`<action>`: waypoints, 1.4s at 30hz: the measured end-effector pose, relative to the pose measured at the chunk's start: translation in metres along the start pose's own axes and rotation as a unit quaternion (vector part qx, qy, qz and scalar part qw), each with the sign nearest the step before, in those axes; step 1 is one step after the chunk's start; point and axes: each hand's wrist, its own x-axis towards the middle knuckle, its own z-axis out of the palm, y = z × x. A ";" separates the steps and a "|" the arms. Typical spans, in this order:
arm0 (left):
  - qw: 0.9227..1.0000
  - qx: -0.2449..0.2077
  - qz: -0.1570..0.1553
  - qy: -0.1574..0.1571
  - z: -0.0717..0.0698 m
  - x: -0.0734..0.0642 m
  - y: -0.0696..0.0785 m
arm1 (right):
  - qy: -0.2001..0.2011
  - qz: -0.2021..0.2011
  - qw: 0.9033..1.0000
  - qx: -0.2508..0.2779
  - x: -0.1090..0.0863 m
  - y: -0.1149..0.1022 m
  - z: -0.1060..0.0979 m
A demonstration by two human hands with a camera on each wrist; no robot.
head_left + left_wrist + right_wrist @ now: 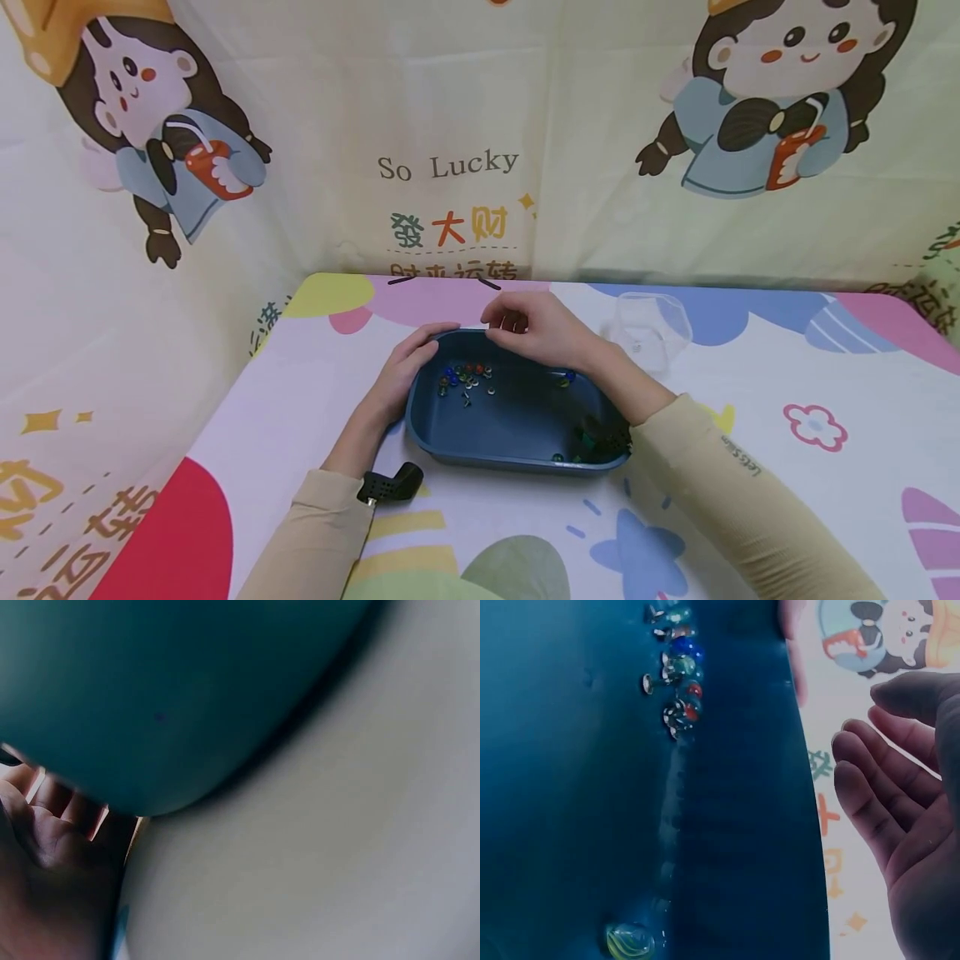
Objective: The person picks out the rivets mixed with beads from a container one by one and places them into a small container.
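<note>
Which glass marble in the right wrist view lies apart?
The clear glass marble with yellow-green swirls, alone at the bottom; the other marbles cluster with silver metal pieces near the top.

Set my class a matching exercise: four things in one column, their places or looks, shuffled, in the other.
1. left hand
2. right hand
3. marbles
4. plastic box

A. lying inside the blue tub
B. see-through
C. at the tub's left end
D. at the tub's far edge

Pairs: 1-C, 2-D, 3-A, 4-B.
</note>
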 end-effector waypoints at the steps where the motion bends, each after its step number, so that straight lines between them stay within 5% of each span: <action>1: 1.000 0.000 0.001 -0.001 0.001 0.000 0.000 | -0.003 -0.001 1.000 0.000 -0.001 0.000 0.000; 22: 1.000 -0.004 0.004 -0.011 0.000 -0.001 -0.002 | -0.098 -0.002 0.994 0.042 -0.003 0.009 0.015; 42: 1.000 -0.001 0.004 -0.013 -0.001 -0.001 0.001 | -0.186 -0.005 0.983 -0.011 -0.004 0.012 0.025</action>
